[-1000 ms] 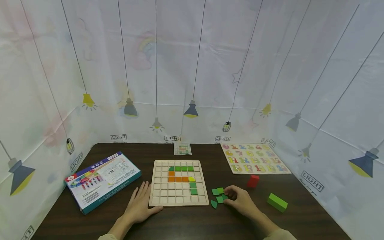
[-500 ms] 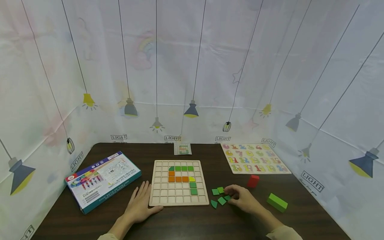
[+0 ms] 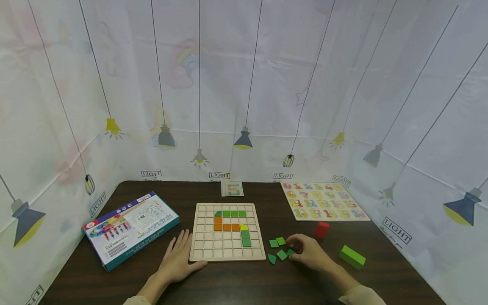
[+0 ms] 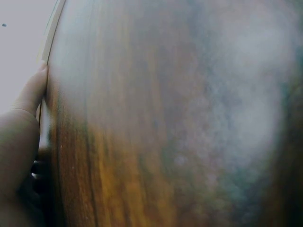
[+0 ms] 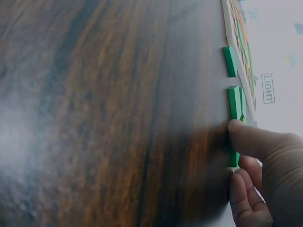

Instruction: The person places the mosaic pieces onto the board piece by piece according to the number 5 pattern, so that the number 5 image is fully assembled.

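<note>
In the head view my left hand (image 3: 176,259) lies flat on the table with fingers spread, thumb along the lower left corner of a wooden grid board (image 3: 207,254). The left wrist view shows that thumb against the board's edge (image 4: 53,33). Green, orange and yellow tiles sit in some of the board's cells. My right hand (image 3: 308,253) is right of the board, thumb and curled fingers around a small green tile (image 3: 290,251). In the right wrist view, the thumb meets this green tile (image 5: 234,158), with fingertips at its other end. Several loose green tiles (image 3: 281,255) lie beside it.
A boxed set (image 3: 131,228) lies on the left of the dark table (image 3: 228,288). A small pattern card (image 3: 232,189) is behind the board. At the right are a number board (image 3: 324,202), a red block (image 3: 322,230) and a long green block (image 3: 352,257).
My right hand has shifted slightly right, and the green tile at its fingers moved with it. A neighbouring green tile slid a little right and turned. My left hand has stayed still.
</note>
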Tool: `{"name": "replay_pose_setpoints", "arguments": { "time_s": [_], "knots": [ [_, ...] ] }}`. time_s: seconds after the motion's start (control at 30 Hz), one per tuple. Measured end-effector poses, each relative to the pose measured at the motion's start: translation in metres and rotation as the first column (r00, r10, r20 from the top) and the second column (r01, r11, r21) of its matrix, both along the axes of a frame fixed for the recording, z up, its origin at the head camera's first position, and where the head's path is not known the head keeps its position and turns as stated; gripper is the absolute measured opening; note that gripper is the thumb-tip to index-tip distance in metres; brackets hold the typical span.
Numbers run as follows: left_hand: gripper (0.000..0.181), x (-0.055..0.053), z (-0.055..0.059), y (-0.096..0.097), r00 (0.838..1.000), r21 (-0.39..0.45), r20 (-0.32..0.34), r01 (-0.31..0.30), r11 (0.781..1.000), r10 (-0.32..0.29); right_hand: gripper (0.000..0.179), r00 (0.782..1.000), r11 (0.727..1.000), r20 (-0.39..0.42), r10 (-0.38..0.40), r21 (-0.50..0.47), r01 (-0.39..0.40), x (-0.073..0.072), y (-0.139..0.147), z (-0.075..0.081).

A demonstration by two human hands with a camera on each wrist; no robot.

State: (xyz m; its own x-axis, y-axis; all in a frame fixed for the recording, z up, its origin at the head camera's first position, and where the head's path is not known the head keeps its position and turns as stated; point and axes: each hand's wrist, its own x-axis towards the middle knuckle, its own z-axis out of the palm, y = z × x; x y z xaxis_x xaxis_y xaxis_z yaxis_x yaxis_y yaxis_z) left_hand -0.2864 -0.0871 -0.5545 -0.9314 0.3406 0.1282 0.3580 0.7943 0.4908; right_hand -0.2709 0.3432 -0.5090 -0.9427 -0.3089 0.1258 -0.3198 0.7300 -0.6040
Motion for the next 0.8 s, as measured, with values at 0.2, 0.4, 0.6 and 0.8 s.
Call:
{"name": "replay_pose_setpoints", "arguments": {
  "time_s": [0.2,0.4,0.6,0.8],
  "knots": [
    [0.105,-0.001,-0.001,0.000,1.000,-0.013,0.008,-0.005,1.000,0.005,0.035,0.999,0.999,0.012,-0.042,-0.005,0.042,0.001,0.000,0.000],
    [0.106,-0.003,-0.006,0.000,1.000,0.000,-0.002,-0.015,1.000,0.015,0.033,0.999,0.999,-0.004,-0.053,0.005,0.053,0.000,0.001,-0.003],
    [0.105,-0.001,-0.003,0.000,1.000,-0.009,0.003,-0.013,1.000,0.013,0.029,0.999,1.000,-0.042,-0.023,0.004,0.024,-0.001,0.002,-0.006],
    [0.104,0.001,0.004,0.000,1.000,0.000,0.012,0.005,1.000,-0.005,0.027,0.995,0.999,-0.083,-0.048,-0.013,0.047,-0.005,-0.005,-0.002]
  ]
}}
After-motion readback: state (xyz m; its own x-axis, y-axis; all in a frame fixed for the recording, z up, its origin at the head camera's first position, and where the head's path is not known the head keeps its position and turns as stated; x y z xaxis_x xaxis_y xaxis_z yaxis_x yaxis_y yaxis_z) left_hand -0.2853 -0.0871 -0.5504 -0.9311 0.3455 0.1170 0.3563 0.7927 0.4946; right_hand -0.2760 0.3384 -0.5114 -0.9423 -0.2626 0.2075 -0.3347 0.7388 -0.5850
